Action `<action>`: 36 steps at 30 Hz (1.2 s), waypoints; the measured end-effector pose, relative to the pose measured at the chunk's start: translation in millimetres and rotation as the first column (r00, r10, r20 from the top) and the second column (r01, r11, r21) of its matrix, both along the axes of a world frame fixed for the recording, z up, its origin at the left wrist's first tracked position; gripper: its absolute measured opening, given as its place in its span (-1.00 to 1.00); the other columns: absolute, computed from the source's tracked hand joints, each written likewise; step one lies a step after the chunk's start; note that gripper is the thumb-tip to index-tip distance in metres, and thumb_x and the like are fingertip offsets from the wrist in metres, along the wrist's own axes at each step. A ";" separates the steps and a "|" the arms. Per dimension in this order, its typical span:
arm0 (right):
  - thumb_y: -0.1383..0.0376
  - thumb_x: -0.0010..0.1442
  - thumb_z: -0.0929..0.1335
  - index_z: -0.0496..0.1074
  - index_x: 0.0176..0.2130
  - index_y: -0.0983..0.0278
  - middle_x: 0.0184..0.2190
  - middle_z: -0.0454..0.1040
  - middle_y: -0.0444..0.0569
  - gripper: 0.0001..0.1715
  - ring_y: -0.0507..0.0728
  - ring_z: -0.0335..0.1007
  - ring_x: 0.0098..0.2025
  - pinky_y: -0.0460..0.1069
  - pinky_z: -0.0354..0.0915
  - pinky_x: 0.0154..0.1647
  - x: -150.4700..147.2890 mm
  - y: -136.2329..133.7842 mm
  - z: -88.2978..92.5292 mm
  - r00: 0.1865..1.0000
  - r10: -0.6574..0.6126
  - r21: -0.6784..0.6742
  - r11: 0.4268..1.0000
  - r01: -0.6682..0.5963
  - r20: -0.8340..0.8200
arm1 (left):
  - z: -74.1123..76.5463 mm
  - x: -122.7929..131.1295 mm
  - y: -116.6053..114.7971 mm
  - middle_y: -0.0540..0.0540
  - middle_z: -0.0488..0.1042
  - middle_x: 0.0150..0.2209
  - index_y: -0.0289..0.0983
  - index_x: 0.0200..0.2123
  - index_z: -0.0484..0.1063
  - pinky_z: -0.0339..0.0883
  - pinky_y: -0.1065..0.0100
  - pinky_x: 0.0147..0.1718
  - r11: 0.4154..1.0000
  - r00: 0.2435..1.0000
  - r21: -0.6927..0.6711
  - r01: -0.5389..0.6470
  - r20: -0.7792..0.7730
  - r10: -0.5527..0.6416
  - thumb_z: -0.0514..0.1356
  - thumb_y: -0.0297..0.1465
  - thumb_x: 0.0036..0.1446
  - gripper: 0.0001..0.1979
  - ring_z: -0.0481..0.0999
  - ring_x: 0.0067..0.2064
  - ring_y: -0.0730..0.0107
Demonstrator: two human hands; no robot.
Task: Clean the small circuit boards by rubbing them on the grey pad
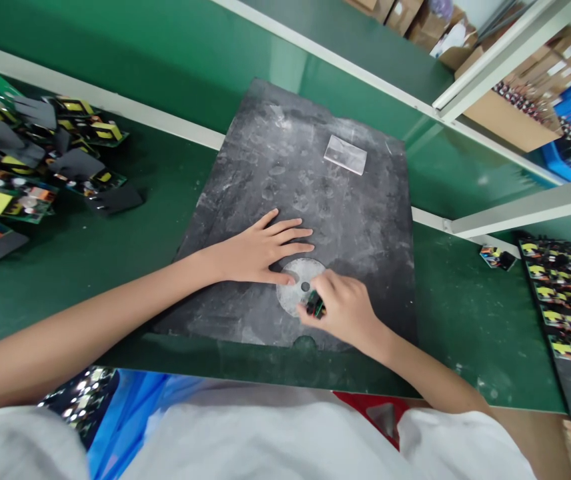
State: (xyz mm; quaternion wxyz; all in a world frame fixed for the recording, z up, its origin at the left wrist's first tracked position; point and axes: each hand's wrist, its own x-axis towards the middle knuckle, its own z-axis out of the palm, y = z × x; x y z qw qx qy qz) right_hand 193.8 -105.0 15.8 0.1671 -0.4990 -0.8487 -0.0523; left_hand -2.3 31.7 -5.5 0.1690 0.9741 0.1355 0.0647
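Note:
My left hand point(260, 250) lies flat on a dark, smeared work mat point(310, 167), fingers spread, its thumb on the edge of a thin grey disc point(299, 275) with a small centre hole. My right hand point(343, 307) is closed around a small green and black electronic part point(314, 305), held down against the disc near the hole. Most of that part is hidden by the fingers.
A small clear plastic bag point(345, 155) lies at the mat's far side. A heap of green circuit boards point(30, 167) sits at the left. A black tray of boards point(565, 300) stands at the right. Cardboard boxes point(515, 113) fill the shelves beyond the white rails.

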 end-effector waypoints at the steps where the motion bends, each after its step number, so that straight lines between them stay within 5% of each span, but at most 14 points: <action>1: 0.13 0.18 0.25 0.24 -0.45 0.26 -0.59 0.23 -0.18 -0.72 -0.02 0.14 -0.59 -0.10 -0.03 -0.56 -0.1 -0.4 -0.3 0.999 0.036 -0.004 0.999 -0.036 -0.004 | 0.4 0.4 -0.1 -0.07 0.01 0.38 -0.12 0.31 0.11 -0.51 -0.08 0.32 1.000 1.000 -0.002 0.003 -0.002 -0.003 0.00 0.06 0.26 -0.34 -0.13 0.41 0.06; 3: 0.12 0.17 0.26 0.25 -0.45 0.25 -0.60 0.23 -0.18 -0.73 -0.03 0.14 -0.59 -0.10 -0.03 -0.55 0.8 -0.2 -1.0 0.997 0.072 -0.013 0.997 -0.072 0.000 | 1.1 1.0 -0.3 -0.08 0.01 0.38 -0.12 0.31 0.12 -0.51 -0.08 0.32 1.000 1.000 0.000 0.002 -0.010 -0.002 0.00 0.05 0.27 -0.35 -0.13 0.41 0.06; 8: 0.10 0.17 0.26 0.27 -0.43 0.26 -0.58 0.28 -0.17 -0.71 -0.02 0.16 -0.58 -0.10 -0.03 -0.55 3.5 2.2 -1.3 0.996 -0.089 -0.011 0.996 0.089 0.006 | 1.5 0.4 -0.8 -0.08 0.02 0.38 -0.12 0.30 0.12 -0.53 -0.06 0.31 1.000 1.000 0.008 -0.007 -0.017 0.007 -0.01 0.06 0.26 -0.35 -0.13 0.41 0.08; 12: 0.12 0.13 0.25 0.25 -0.44 0.25 -0.59 0.25 -0.18 -0.75 -0.02 0.16 -0.59 -0.10 -0.04 -0.56 -1.1 -2.7 -0.3 0.997 0.079 -0.046 0.996 -0.079 -0.011 | 1.0 -0.5 -0.6 -0.07 0.00 0.38 -0.10 0.31 0.11 -0.56 -0.03 0.31 1.000 1.000 0.007 0.000 -0.023 0.000 -0.02 0.07 0.27 -0.35 -0.15 0.41 0.10; 17: 0.12 0.17 0.25 0.25 -0.43 0.26 -0.58 0.27 -0.16 -0.73 -0.01 0.16 -0.59 -0.09 -0.04 -0.56 2.3 1.2 0.7 0.998 -0.060 -0.024 0.998 0.060 0.018 | 1.5 0.2 -0.3 -0.08 0.02 0.38 -0.12 0.31 0.12 -0.55 -0.05 0.31 1.000 1.000 0.007 -0.009 -0.025 0.009 -0.01 0.07 0.26 -0.34 -0.13 0.41 0.08; 22: 0.13 0.13 0.26 0.27 -0.42 0.25 -0.58 0.27 -0.17 -0.76 -0.01 0.16 -0.60 -0.09 -0.02 -0.54 1.5 0.4 0.0 0.998 0.066 -0.022 0.998 -0.065 0.018 | 2.3 0.1 0.0 -0.09 0.02 0.37 -0.11 0.31 0.12 -0.49 -0.10 0.31 1.000 1.000 -0.013 0.001 -0.012 -0.002 0.02 0.05 0.26 -0.35 -0.11 0.40 0.03; 27: 0.14 0.14 0.27 0.26 -0.44 0.26 -0.59 0.27 -0.16 -0.76 -0.01 0.18 -0.59 -0.08 -0.03 -0.53 2.6 3.1 0.2 0.998 -0.057 0.031 0.998 0.056 0.025 | 2.4 -0.2 0.1 -0.11 0.05 0.37 -0.13 0.30 0.14 -0.49 -0.10 0.31 1.000 1.000 0.000 -0.006 -0.005 0.006 0.02 0.06 0.25 -0.34 -0.09 0.40 0.03; 32: 0.13 0.13 0.25 0.27 -0.43 0.25 -0.60 0.24 -0.18 -0.76 -0.01 0.14 -0.60 -0.09 -0.04 -0.54 -2.1 -3.3 0.3 0.995 0.096 -0.022 0.995 -0.096 0.017 | 3.5 -0.4 -0.3 -0.10 0.02 0.38 -0.13 0.31 0.12 -0.52 -0.07 0.32 1.000 1.000 0.001 0.001 -0.021 -0.001 0.00 0.06 0.26 -0.34 -0.12 0.41 0.05; 36: 0.12 0.16 0.26 0.27 -0.41 0.27 -0.58 0.26 -0.16 -0.74 -0.01 0.14 -0.59 -0.08 -0.06 -0.54 1.4 1.1 2.6 0.997 -0.063 -0.004 0.998 0.063 0.038 | 3.4 -0.3 -0.4 -0.09 0.02 0.38 -0.12 0.31 0.11 -0.52 -0.07 0.32 1.000 1.000 0.004 -0.008 -0.027 0.008 0.00 0.06 0.26 -0.34 -0.12 0.41 0.06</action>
